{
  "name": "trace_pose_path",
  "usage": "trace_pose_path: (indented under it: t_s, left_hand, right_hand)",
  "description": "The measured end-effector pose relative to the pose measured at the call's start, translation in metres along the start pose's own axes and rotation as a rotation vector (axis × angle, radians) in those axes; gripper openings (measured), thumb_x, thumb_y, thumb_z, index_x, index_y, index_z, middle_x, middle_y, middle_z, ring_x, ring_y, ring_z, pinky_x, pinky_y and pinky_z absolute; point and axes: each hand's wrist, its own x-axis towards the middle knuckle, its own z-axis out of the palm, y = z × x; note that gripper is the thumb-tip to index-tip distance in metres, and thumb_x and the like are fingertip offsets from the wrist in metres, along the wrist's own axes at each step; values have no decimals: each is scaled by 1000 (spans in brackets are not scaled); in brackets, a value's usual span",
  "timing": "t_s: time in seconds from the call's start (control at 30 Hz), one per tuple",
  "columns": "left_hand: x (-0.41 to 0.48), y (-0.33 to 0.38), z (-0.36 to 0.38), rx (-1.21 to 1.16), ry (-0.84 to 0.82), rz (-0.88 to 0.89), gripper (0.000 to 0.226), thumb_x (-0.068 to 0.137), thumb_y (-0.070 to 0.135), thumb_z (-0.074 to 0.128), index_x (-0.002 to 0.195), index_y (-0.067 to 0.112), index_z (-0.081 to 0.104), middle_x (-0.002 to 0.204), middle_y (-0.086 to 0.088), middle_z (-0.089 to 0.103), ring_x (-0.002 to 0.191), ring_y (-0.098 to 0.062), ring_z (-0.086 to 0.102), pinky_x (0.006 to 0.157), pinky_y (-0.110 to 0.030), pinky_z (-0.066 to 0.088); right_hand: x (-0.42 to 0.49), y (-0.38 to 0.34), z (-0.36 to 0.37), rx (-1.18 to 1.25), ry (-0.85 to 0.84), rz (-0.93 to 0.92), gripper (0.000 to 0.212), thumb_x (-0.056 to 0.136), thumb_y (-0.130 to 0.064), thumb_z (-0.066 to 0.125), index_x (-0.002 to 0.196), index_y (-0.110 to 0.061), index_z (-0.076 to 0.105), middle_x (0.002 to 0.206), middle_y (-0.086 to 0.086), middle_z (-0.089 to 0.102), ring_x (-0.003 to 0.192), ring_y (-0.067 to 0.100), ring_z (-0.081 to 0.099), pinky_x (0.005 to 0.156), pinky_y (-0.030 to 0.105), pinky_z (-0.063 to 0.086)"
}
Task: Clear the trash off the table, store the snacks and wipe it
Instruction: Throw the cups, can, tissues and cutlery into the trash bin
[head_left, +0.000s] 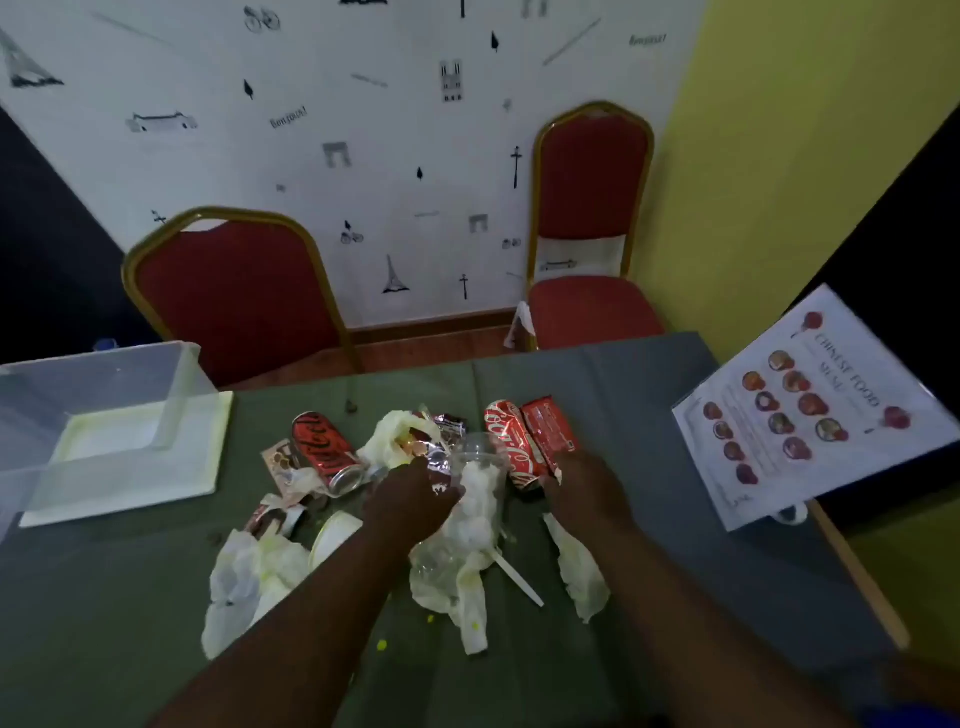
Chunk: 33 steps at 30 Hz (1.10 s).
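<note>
Both hands worked in the heap of trash at the middle of the green-covered worktop (130, 597). The left hand (410, 501) pressed against the left side of a clear plastic cup (480, 488) lying on its side and stuffed with white tissue; its fingers curled around the cup's side and a scrap of foil wrapper (441, 457) just beyond it, though how firmly they gripped could not be told. The right hand (584, 493) rested at the near end of a red snack packet (549, 428), fingers bent onto it, touching the crushed red cola can (511, 447) just to its left. A second, darker cola can (327, 449) lay on its side left of the heap, beside small torn wrappers (283, 465). Crumpled, yellow-stained napkins (249, 577) spread along the near side, with a white plastic utensil (517, 574) between two of them. At the far left stood a clear plastic bin (104, 395) partly over a white square tray (130, 483). A laminated menu (810, 405) lay at the right edge.
</note>
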Motion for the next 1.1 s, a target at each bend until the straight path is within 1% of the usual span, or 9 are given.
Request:
trace_pose_path:
  t_s: [0.07,0.23,0.37,0.53,0.63,0.83,0.93,1.03,1.1]
  left_hand:
    - [9,2,16,-40,10,-40,37,86,50,61,106,19,67,106,-2,69,97,-21,65,73,-26,43]
    - [22,13,47,-177,16,-189,91,66,70,67,134,16,42,119,-4,63,103,-22,62,81,-32,52]
    - [29,9,59,-292,19,-283,101,62,69,71,139,13,37,124,-6,60,109,-25,59,87,-34,50]
    - [29,9,50,-374,32,-325,91,59,67,72,132,18,47,121,-2,60,106,-22,59,82,-29,48]
    - [28,6,35,-414,81,-312,84,60,65,73,127,20,51,115,-1,64,102,-21,60,81,-30,49]
    - [17,-9,-3,-492,204,-372,96,56,68,71,135,21,44,116,-3,65,107,-23,62,87,-37,52]
    - [-2,-30,-28,-521,286,-394,87,57,68,72,127,21,51,111,-3,67,100,-22,64,79,-31,51]
    - [-32,-62,-57,-519,392,-452,78,65,59,76,129,23,49,112,1,66,103,-21,62,78,-26,43]
    - [-57,-86,-74,-539,455,-522,74,65,57,77,126,23,52,108,-2,68,102,-22,64,79,-27,45]
  right_hand:
    - [16,-2,9,9,21,14,31,89,-31,58,115,-15,63,115,7,66,100,25,63,85,33,51]
    - [40,-19,30,-39,-8,44,47,86,-37,67,125,-13,57,119,8,63,105,25,62,94,40,51]
    - [50,-20,45,-130,-13,61,56,84,-39,68,129,-11,52,124,10,57,110,29,58,95,41,49]
    - [50,-22,54,-214,37,10,56,84,-35,68,130,-9,50,121,14,59,109,31,57,95,45,49]
    - [49,-29,48,-208,59,13,55,82,-41,67,127,-11,53,118,12,63,107,30,59,95,45,48]
    - [42,-40,37,-86,64,37,55,86,-44,61,132,-15,50,124,9,61,108,28,60,91,42,49]
    - [39,-56,22,38,123,29,49,85,-44,61,124,-13,57,117,9,62,102,29,61,84,38,50]
    - [30,-87,11,111,142,-96,43,83,-41,65,117,-14,61,108,7,63,95,24,59,79,33,49]
    - [23,-113,6,181,167,-190,40,79,-36,69,113,-17,65,100,7,65,87,23,60,74,30,48]
